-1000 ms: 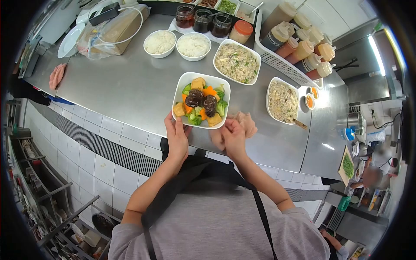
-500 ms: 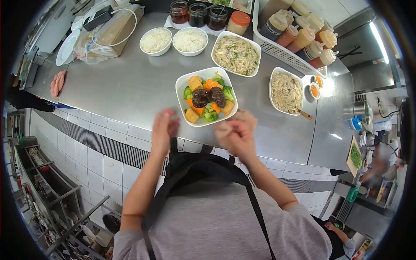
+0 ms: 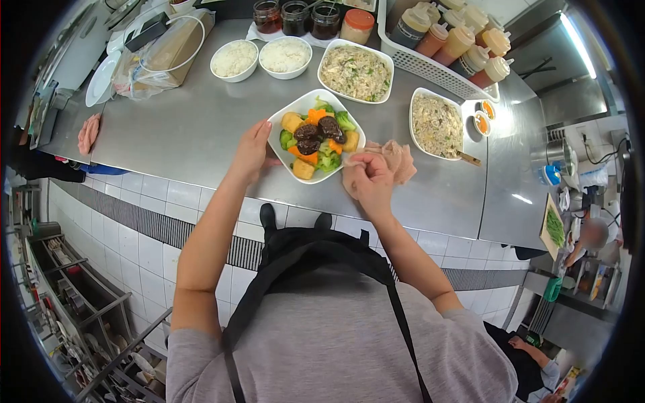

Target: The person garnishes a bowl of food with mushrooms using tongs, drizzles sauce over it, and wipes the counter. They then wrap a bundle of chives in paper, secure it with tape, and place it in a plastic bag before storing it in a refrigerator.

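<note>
A white square bowl (image 3: 277,138) holds broccoli, carrot pieces, golden fried cubes and dark mushrooms. It sits near the front edge of the steel counter, slightly turned. My left hand (image 3: 252,153) grips its left side, with the fingers at the rim and partly hidden under it. Pinched in my right hand (image 3: 371,180) is a thin pinkish cloth (image 3: 400,161), bunched up and pressed against the bowl's right rim. Some of the cloth hangs out to the right of my fingers.
Behind stand two bowls of white rice (image 3: 285,55) and a dish of fried rice (image 3: 356,72). Another fried rice dish (image 3: 437,125) and small sauce cups (image 3: 482,123) are at right. A basket of squeeze bottles (image 3: 443,70), sauce jars (image 3: 295,19) and another pink cloth (image 3: 89,133) lie around.
My left hand has moved up and taken hold of the bowl's left side. The cloth in my right hand has spread into view at the rim. The camera view has shifted slightly.
</note>
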Available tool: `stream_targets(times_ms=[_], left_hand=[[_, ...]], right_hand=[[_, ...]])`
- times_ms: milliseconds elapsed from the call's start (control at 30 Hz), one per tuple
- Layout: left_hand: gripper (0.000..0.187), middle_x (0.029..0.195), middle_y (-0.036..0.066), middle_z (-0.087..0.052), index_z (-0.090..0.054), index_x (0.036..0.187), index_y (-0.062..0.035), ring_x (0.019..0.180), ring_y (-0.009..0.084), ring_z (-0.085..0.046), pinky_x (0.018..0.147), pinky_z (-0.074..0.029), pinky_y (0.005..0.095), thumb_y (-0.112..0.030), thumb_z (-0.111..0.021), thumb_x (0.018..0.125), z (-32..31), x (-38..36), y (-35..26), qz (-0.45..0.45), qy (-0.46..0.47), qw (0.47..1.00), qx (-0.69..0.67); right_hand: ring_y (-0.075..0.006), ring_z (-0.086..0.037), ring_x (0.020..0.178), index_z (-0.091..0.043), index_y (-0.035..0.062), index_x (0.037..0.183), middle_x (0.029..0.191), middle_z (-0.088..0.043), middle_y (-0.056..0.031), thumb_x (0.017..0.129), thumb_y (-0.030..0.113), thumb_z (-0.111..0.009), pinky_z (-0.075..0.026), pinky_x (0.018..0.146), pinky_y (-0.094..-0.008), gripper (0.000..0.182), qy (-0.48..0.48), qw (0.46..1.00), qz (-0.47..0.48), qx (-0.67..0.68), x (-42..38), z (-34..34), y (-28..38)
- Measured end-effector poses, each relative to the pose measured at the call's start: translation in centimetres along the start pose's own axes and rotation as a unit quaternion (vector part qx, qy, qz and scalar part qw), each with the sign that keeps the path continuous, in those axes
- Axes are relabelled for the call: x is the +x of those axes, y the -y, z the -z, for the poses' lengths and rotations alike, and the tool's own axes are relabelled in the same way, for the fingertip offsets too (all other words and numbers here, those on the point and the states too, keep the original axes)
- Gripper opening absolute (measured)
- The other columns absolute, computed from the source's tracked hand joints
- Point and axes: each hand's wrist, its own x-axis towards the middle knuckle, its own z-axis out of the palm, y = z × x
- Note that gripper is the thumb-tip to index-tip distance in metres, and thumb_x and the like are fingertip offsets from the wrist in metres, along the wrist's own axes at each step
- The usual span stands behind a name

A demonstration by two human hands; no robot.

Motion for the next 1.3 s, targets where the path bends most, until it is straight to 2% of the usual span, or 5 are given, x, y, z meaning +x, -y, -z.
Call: stream_targets(times_ms=[600, 667, 1033, 1167, 1300], left_hand=[[0.037, 0.106, 0.007, -0.055, -0.041, 0.123, -0.0072, 0.089, 0.0166, -0.058, 0.061, -0.055, 0.0308, -0.029, -0.036, 0.094, -2.0, -1.6, 1.8, -0.028, -0.070, 0.991, -0.113], [0.037, 0.104, 0.006, -0.055, -0.041, 0.122, -0.0083, 0.087, 0.0162, -0.059, 0.061, -0.055, 0.0306, -0.031, -0.037, 0.093, -2.3, -1.9, 2.2, -0.024, -0.071, 0.985, -0.155], [0.050, 0.108, 0.005, -0.054, -0.041, 0.125, -0.0093, 0.100, 0.0187, -0.052, 0.087, -0.043, 0.0361, -0.046, -0.039, 0.090, 1.2, -14.5, 4.5, 0.022, 0.068, 0.878, -0.473], [0.049, 0.117, 0.006, -0.050, -0.035, 0.130, -0.0067, 0.108, 0.0178, -0.049, 0.088, -0.042, 0.0313, -0.036, -0.043, 0.091, 6.4, -12.9, 4.3, -0.001, -0.108, 0.876, -0.470], [0.030, 0.108, 0.010, -0.057, -0.049, 0.112, -0.0012, 0.096, 0.0195, -0.056, 0.083, -0.043, 0.0282, -0.020, -0.050, 0.089, 15.2, -9.0, 1.4, -0.256, -0.270, 0.928, -0.029]], right_hand=[[-0.0106, -0.049, 0.047, -0.055, 0.0042, 0.083, 0.066, -0.055, -0.0051, 0.087, 0.007, -0.047, -0.037, 0.040, -0.0227, 0.009, 0.060, 0.994, 0.078, -0.043, 0.2, -0.1, -2.3], [-0.0100, -0.051, 0.053, -0.057, 0.0039, 0.081, 0.066, -0.055, -0.0041, 0.085, 0.007, -0.050, -0.039, 0.045, -0.0223, 0.009, 0.129, 0.971, -0.190, 0.069, -2.5, -1.1, 3.4], [-0.0141, -0.054, 0.091, -0.056, 0.0054, 0.092, 0.102, -0.054, -0.0054, 0.086, 0.001, -0.050, -0.045, 0.076, -0.0274, 0.010, 0.361, 0.814, -0.254, 0.377, -3.0, -12.4, 10.3], [-0.0318, -0.043, 0.110, -0.059, 0.0061, 0.101, 0.120, -0.045, -0.0158, 0.076, 0.010, -0.060, -0.038, 0.089, -0.0405, 0.026, 0.385, 0.804, 0.383, -0.242, -2.4, -17.5, 10.0], [-0.0355, -0.040, 0.112, -0.058, 0.0079, 0.106, 0.122, -0.041, -0.0162, 0.072, 0.014, -0.063, -0.032, 0.092, -0.0450, 0.035, 0.366, 0.862, 0.305, -0.172, -2.6, -21.8, 11.2]])
